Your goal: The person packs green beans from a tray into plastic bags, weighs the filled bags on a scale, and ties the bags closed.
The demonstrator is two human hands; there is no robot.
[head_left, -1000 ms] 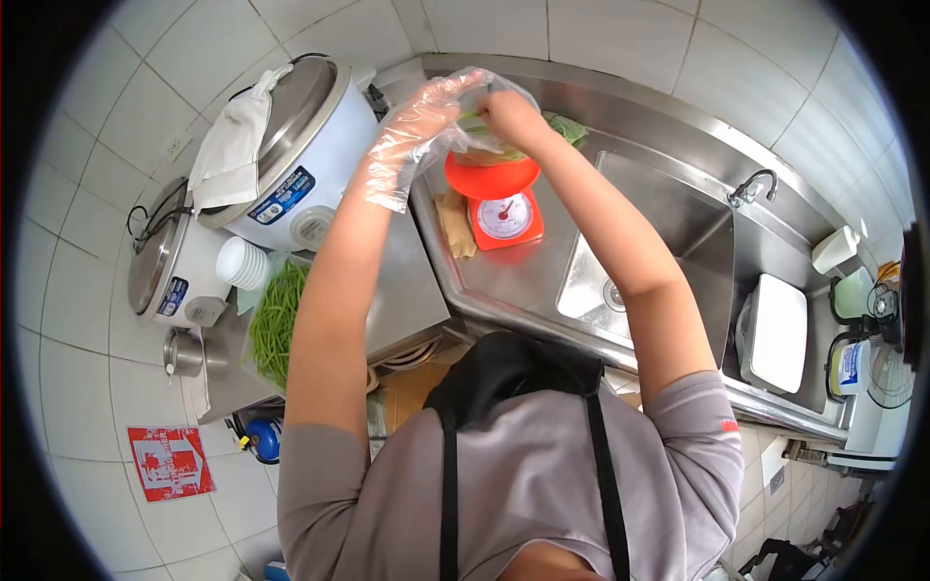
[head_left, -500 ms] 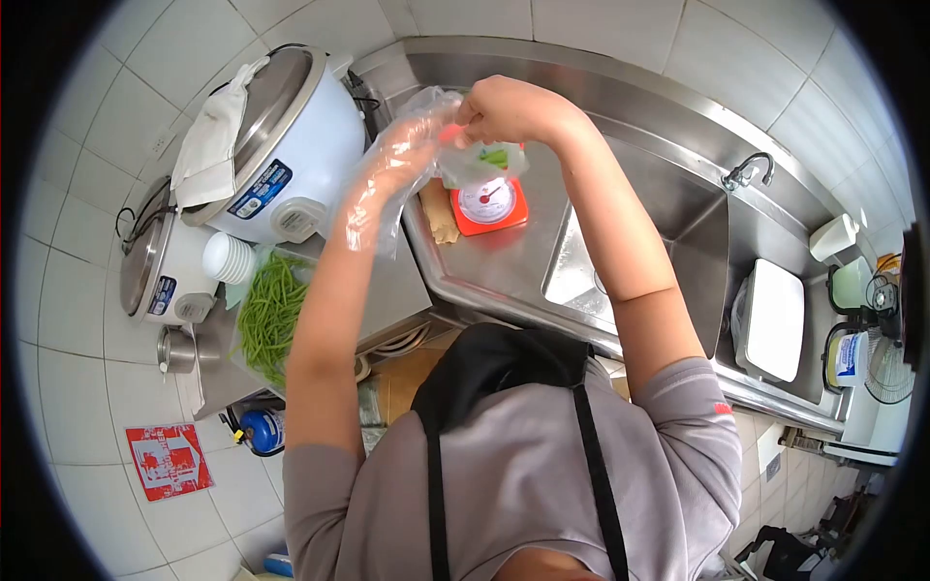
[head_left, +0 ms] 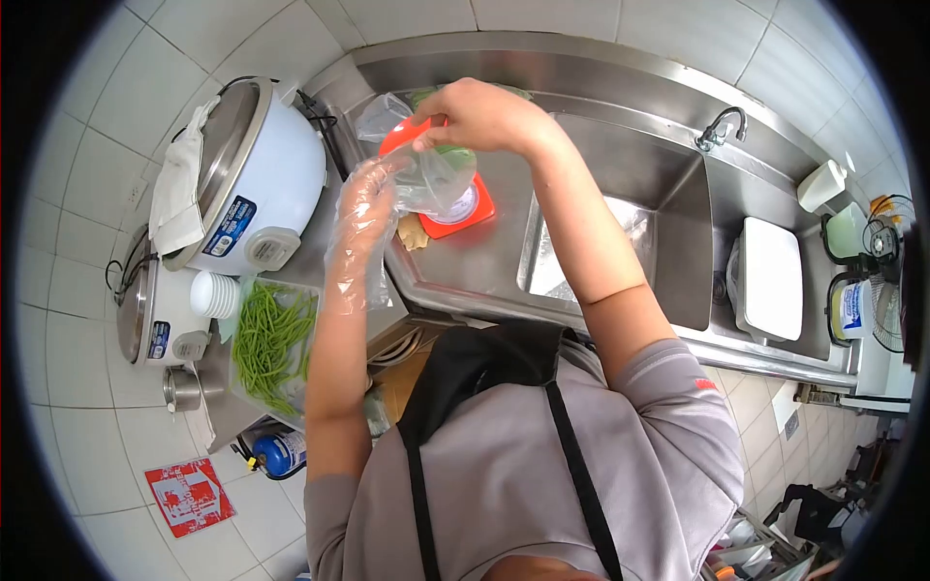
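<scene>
My left hand (head_left: 368, 198), in a loose clear plastic glove, is closed at the left edge of a clear plastic bag (head_left: 441, 184). Across from it, my bare right hand (head_left: 475, 114) pinches the bag's upper part with bent fingers. Green pieces show through the bag, partly hidden. Behind and below the bag stands a red-orange dial scale (head_left: 470, 219), its dial mostly covered. A flat orange-red piece (head_left: 395, 137) shows beside my right fingertips; whether it belongs to the scale I cannot tell. A crumpled brown item (head_left: 413, 232) lies against the scale's left side.
Left of my arm, a clear tub holds green beans (head_left: 271, 339), near stacked white cups (head_left: 214, 294). Two cookers, one large (head_left: 266, 184), stand at the left wall. To the right are a steel sink (head_left: 668, 261), a faucet (head_left: 722, 126) and a white lidded container (head_left: 772, 276).
My gloved left hand has moved down and left, and my right hand slightly left. The bag hangs more spread between them, covering more of the dial. The whole view has shifted.
</scene>
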